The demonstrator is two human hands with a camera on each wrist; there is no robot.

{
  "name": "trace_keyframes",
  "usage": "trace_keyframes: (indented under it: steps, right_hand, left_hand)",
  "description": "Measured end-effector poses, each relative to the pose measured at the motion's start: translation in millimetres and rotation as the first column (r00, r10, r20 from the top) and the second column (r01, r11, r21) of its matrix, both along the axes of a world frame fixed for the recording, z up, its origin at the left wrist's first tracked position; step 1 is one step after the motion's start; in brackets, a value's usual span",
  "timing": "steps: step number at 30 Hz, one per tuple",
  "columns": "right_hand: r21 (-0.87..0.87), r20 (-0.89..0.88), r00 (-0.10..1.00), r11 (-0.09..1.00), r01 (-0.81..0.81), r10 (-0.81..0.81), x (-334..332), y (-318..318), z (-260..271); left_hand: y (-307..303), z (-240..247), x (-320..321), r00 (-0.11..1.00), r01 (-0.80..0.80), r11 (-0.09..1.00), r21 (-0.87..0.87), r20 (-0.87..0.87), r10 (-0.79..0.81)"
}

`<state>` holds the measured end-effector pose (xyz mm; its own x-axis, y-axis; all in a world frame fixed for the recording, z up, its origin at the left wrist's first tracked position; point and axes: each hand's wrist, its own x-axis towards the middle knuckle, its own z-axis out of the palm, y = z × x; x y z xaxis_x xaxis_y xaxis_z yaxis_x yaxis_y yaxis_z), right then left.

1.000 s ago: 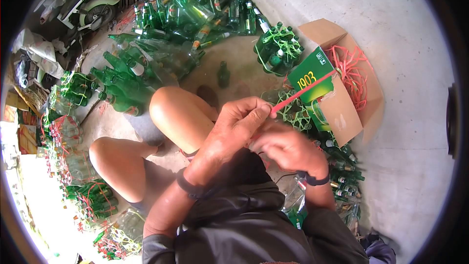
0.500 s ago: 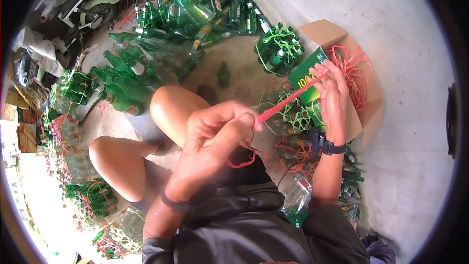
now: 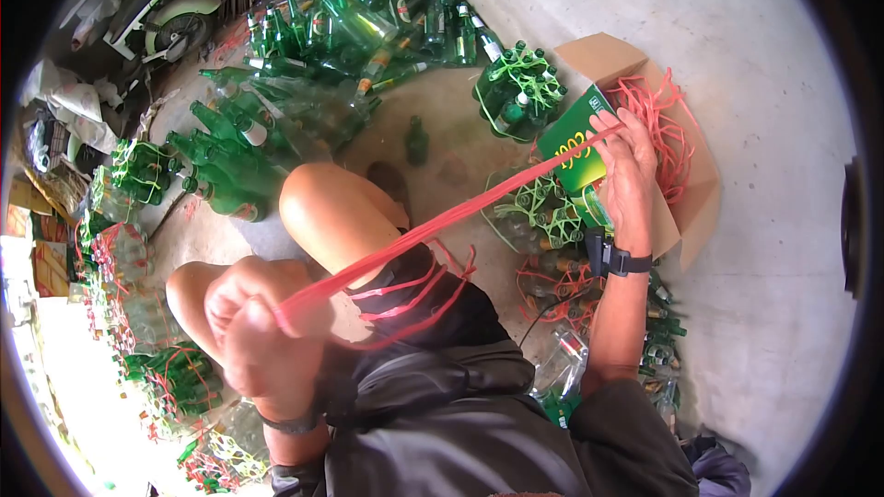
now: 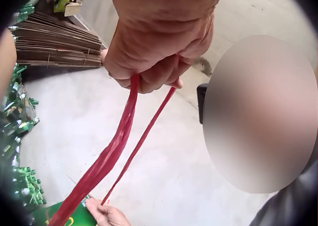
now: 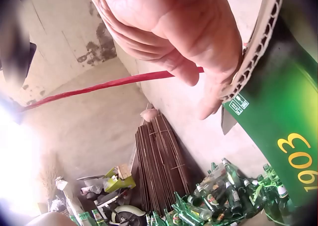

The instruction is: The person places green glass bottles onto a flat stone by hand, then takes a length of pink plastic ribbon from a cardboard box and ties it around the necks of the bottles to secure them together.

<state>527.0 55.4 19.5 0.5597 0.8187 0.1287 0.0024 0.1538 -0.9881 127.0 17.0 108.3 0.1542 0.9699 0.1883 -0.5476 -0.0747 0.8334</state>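
Observation:
My left hand (image 3: 267, 331), blurred at the lower left, grips a bundle of red plastic twine (image 3: 442, 221). The twine stretches up and right to my right hand (image 3: 626, 175), where a thumb and finger pinch it beside the open cardboard box. From the left fist, seen close in the left wrist view, a thick red bundle and a thinner strand run down. Loose red loops dangle over the dark shorts (image 3: 414, 271). Green "1903" print covers a flap of the cardboard box (image 3: 695, 212), and a tangle of red twine (image 3: 658, 138) lies inside it.
Green bottles (image 3: 350, 28) are heaped at the back. A bundle of bottles (image 3: 520, 92) tied with light green twine stands left of the box. Tied bundles (image 3: 175, 377) line the left side. One bottle (image 3: 416, 141) stands alone on the concrete floor (image 3: 755, 110).
My right hand has moved up and right to the box. The left hand has swept down and left, and the red twine between the hands now spans much longer.

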Motion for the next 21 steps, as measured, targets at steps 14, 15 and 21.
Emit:
trace_keyframes:
  steps: [14,15,21]
  right_hand:
    - [0.112,0.015,0.998,0.992,0.059,-0.061,-7,6,-4]
    - [0.119,0.128,0.990,0.992,0.047,-0.063,-12,6,-4]
    - [0.065,0.515,0.857,0.994,-0.082,0.037,-68,-16,-4]
  left_hand:
    - [8,-1,-50,0.882,-0.058,0.998,0.010,0.468,0.046]
    - [10,0,-39,0.923,-0.164,0.984,-0.065,0.343,0.177]
    - [21,-24,28,0.989,0.028,0.988,-0.152,-0.142,-0.050]
